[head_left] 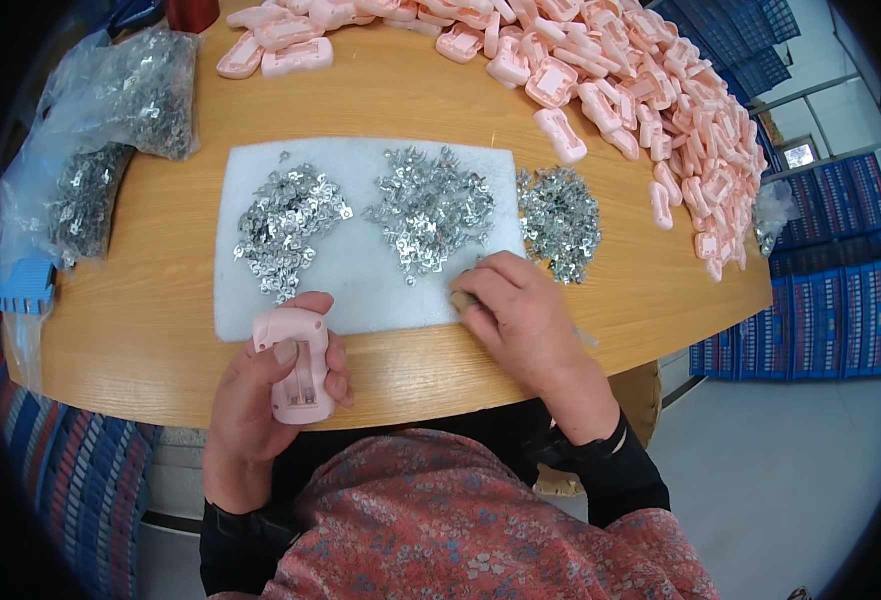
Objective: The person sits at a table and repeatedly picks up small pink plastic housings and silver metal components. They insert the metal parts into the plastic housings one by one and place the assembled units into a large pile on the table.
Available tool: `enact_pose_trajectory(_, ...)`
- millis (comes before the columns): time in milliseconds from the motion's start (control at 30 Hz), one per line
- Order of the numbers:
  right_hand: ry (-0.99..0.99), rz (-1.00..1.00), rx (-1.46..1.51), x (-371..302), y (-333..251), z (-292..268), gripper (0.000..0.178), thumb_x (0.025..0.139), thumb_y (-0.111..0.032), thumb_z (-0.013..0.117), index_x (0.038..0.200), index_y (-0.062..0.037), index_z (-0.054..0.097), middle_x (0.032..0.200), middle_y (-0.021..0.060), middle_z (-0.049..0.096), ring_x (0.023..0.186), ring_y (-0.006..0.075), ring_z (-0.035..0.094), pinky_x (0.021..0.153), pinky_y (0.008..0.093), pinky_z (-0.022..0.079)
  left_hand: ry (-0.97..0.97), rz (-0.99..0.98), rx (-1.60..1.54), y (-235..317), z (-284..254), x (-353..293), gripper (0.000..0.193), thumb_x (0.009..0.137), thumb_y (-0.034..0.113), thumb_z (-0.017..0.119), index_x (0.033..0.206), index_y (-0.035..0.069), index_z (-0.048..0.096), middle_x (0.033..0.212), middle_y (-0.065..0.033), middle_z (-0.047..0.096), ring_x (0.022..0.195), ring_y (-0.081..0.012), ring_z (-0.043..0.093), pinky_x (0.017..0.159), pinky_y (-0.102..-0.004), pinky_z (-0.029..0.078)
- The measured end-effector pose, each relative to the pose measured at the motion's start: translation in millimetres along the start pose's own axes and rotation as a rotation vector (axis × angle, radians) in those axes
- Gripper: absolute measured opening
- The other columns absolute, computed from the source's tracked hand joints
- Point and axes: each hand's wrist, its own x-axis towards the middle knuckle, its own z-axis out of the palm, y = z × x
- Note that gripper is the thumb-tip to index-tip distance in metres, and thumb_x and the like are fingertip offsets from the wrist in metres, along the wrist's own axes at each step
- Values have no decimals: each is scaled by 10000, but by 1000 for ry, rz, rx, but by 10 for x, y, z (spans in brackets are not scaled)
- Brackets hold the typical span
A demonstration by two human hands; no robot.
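My left hand (255, 390) grips a pink plastic housing (305, 345), its open battery compartment facing up with small metal pieces visible inside. Over the right front edge of a white foam mat (350, 312), my right hand (520, 315) is closed, thumb and fingertips pinched together. What it pinches, if anything, is too small to make out. Two piles of small metal clips lie on the mat: a left pile (288, 225) beyond my left hand and a middle pile (432, 210) just beyond my right fingers. A third clip pile (560, 225) sits at the mat's right edge.
A large heap of pink housings (650, 90) covers the far right of the wooden table (170, 320). Clear bags of metal clips (145, 95) stand at the left, near a blue plastic piece (25, 287). Stacked blue trays (810, 320) rise beyond the table at right.
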Motion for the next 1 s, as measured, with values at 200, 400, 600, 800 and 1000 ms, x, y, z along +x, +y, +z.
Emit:
enact_pose_trajectory(200,4,197,62,-63,149,-256,158,792,-28,697,946,-55,676,905,118,631,852,330,633,744,409,523,3,-1,12,-1,9,-4,537,943,266,604,1402,29,459,987,-161,636,817,-247,668,727,-407,568)
enact_pose_trajectory(400,72,227,-4,148,255,-245,170,793,-28,697,961,-52,683,916,130,635,860,344,629,752,417,514,19,1,14,-8,11,-9,537,944,269,600,1405,31,458,986,-162,638,818,-250,668,730,-406,571)
enact_pose_trajectory(600,60,107,-9,291,279,-202,180,807,-16,692,987,-22,687,867,107,622,787,281,624,685,362,508,32,12,67,-5,14,-7,542,956,304,583,1416,51,445,971,-150,620,780,-243,636,688,-412,549)
enact_pose_trajectory(800,77,4,-75,347,345,-116,113,776,-83,717,879,-49,686,809,106,624,816,308,611,733,417,471,32,8,102,-13,-4,-4,547,961,322,579,1420,58,439,969,-145,613,762,-240,623,672,-417,543)
enact_pose_trajectory(1000,50,189,208,234,329,-175,112,751,-54,704,849,-23,658,761,61,590,714,243,559,708,343,443,32,6,96,-17,-9,-15,554,965,333,579,1421,53,438,973,-145,614,767,-240,632,681,-415,555)
